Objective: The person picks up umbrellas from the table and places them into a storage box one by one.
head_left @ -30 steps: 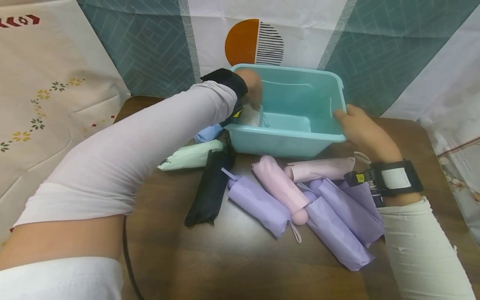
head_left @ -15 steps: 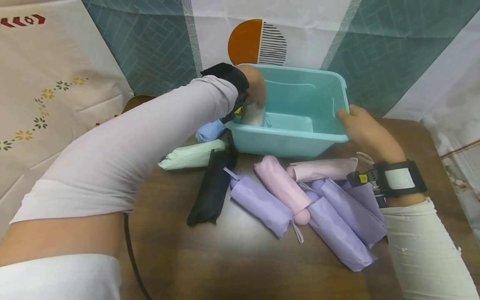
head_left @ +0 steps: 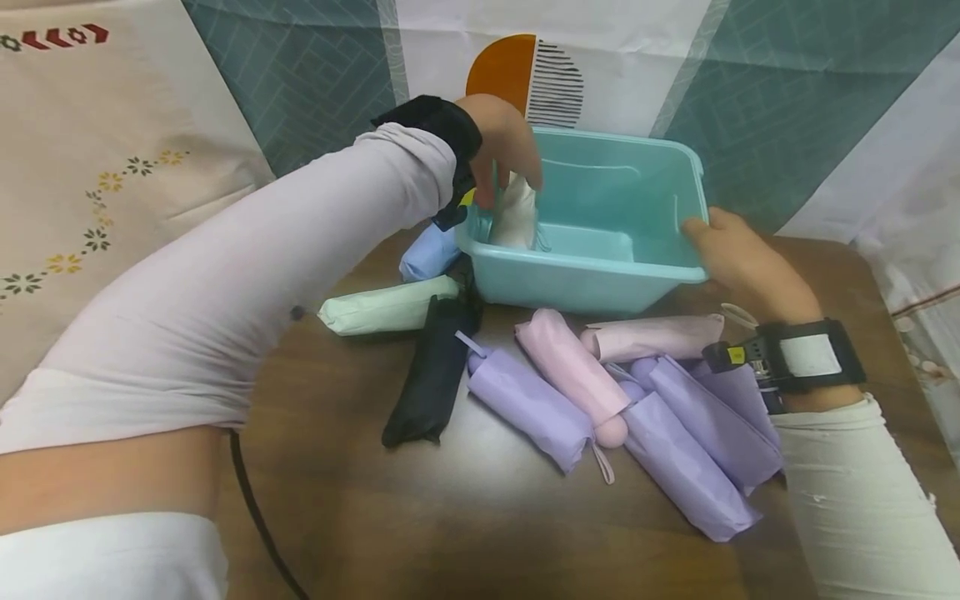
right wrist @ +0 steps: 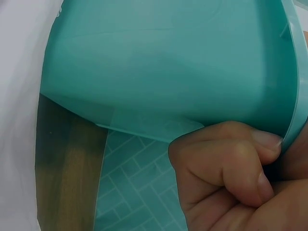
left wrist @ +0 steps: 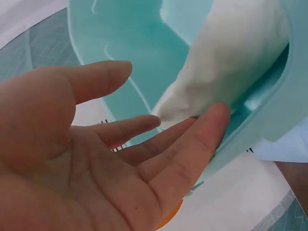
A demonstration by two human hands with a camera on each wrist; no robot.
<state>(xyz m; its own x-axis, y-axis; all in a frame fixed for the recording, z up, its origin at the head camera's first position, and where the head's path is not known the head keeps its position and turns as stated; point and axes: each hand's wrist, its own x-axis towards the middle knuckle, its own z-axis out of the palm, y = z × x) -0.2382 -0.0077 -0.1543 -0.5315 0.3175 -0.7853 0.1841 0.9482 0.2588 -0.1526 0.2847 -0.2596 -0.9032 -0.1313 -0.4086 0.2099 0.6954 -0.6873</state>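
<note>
- Turquoise plastic in the form of an open rectangular bin (head_left: 570, 282) stands at the back of the dark brown wooden table (head_left: 345, 508).
- A white, fabric-wrapped folded umbrella (head_left: 515, 215) is inside the bin, at its left end, slanted along the wall there.
- The left hand (head_left: 504, 137) is over that end of the bin, above the white umbrella. Its fingers are extended and relaxed, the thumb spread away from them, and nothing is gripped. The fingertips are right by the white fabric; whether one brushes it, I cannot tell.
- The right hand (head_left: 731, 254) grips the bin's right rim, its fingers curled in around the edge.
- Near the bin's front left corner are a light blue folded umbrella (head_left: 429, 252), a pale mint-green folded umbrella (head_left: 388, 308) lying crosswise, and a black folded umbrella (head_left: 429, 379) slanting toward the person.
- In front of the bin, a lavender folded umbrella with a thin strap (head_left: 531, 408) lies beside a pink folded umbrella with a rounded handle (head_left: 570, 362).
- A paler pink folded umbrella (head_left: 656, 338) lies crosswise just before the bin's front wall.
- Two more lavender folded umbrellas (head_left: 688, 467) lie side by side at the right, near the right forearm.
- Behind the bin hangs a teal-and-white patterned cloth (head_left: 637, 58).
</note>
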